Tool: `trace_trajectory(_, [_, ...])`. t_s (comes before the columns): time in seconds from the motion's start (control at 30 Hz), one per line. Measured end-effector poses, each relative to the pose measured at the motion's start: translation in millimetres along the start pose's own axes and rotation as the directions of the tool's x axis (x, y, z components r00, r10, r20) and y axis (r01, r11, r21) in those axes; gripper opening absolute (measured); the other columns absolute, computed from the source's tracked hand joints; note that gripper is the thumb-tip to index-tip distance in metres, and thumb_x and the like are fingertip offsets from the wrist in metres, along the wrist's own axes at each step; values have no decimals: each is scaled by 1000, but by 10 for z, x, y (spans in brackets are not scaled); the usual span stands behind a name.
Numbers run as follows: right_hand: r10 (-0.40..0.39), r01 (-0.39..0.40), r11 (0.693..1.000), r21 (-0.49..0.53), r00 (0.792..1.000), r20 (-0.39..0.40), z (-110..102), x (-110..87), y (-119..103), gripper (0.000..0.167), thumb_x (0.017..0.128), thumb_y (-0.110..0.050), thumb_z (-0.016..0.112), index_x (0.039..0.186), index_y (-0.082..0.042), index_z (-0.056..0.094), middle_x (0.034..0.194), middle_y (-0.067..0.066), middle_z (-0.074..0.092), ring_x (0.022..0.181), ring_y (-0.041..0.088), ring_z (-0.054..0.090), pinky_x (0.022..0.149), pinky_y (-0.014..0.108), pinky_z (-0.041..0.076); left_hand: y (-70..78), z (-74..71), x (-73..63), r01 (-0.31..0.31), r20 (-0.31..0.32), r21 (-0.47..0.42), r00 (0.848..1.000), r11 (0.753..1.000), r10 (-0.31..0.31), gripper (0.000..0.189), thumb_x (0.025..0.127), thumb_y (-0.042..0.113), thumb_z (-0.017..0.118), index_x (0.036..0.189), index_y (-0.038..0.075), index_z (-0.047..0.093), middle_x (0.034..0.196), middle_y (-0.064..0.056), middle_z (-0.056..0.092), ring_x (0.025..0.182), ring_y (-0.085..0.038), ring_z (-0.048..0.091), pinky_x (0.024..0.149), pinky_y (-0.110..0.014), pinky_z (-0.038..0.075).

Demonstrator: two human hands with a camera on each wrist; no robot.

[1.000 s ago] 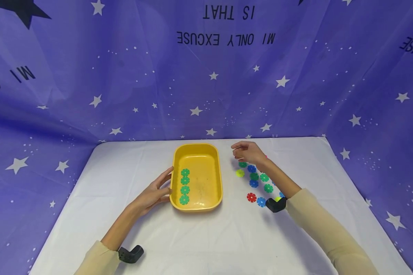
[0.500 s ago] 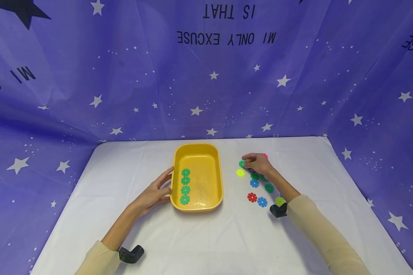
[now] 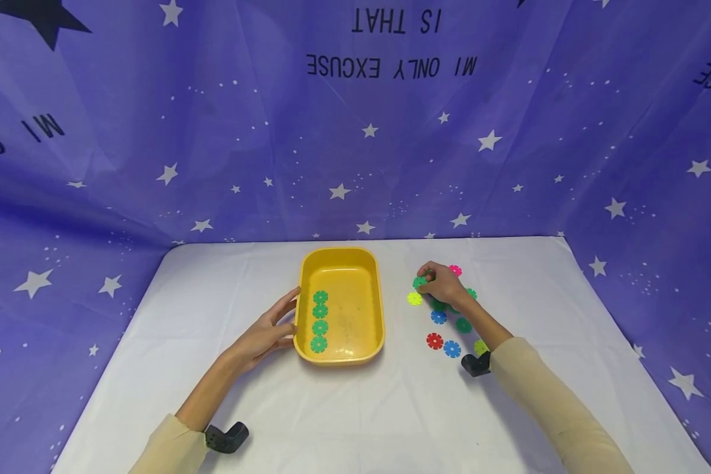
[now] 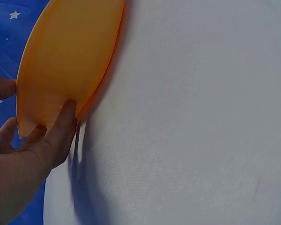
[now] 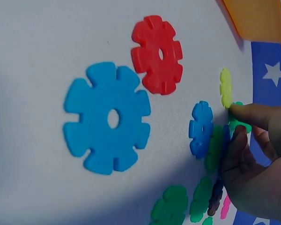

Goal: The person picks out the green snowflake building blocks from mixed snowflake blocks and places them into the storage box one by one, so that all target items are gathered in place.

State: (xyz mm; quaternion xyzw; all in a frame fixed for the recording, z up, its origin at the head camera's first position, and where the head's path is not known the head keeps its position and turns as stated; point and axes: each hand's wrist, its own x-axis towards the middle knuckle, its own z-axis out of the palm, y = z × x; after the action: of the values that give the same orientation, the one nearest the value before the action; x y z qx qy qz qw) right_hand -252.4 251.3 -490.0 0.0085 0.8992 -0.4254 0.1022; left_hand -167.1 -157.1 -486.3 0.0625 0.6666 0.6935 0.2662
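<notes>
In the head view, my left hand (image 3: 262, 338) touches the outer left wall of a yellow plastic tray (image 3: 381, 316), its fingers fairly straight and spread. The left wrist view shows fingertips (image 4: 69, 107) against the tray wall (image 4: 70, 51). Several green notched interlocking discs (image 3: 320, 327) form a column on the left of the tray's floor. On the right, my right hand (image 3: 443, 283) pinches a green interlocking disc (image 3: 419, 282) between thumb and fingers, low over the table. In the right wrist view this green disc (image 5: 241, 123) is partly covered by the fingers.
Around the right hand lie a yellow disc (image 3: 414, 299), a pink disc (image 3: 455, 270), a red disc (image 3: 434, 341), a blue disc (image 3: 452, 349) and several others, some under the forearm. A star-patterned purple cloth (image 3: 355, 164) rises behind the white table (image 3: 343, 421).
The right hand has come down and to the right from above the table's far side onto the loose discs, and now pinches a green one. The left hand and tray stay in place.
</notes>
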Motion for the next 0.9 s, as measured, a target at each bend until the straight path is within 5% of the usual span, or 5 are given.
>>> trace_trajectory(0.43, [21, -16, 994, 106, 999, -47, -5, -27, -191, 21, 93, -8, 66, 115, -7, 67, 100, 12, 67, 84, 29, 59, 73, 35, 54, 17, 18, 14, -7, 5, -3, 1000, 1000, 7, 88, 88, -3, 54, 162, 25, 16, 165, -13, 10, 133, -44, 43, 99, -48, 50])
trace_trajectory(0.9, [-53, 22, 936, 351, 996, 77, 172, -19, -745, 30, 94, 1, 63, 123, -3, 68, 103, 15, 66, 101, 41, 62, 93, 48, 55, 23, 30, 4, 1, -7, -8, 1000, 1000, -1, 88, 88, -3, 54, 162, 25, 16, 165, -12, 11, 134, -43, 42, 99, -47, 51])
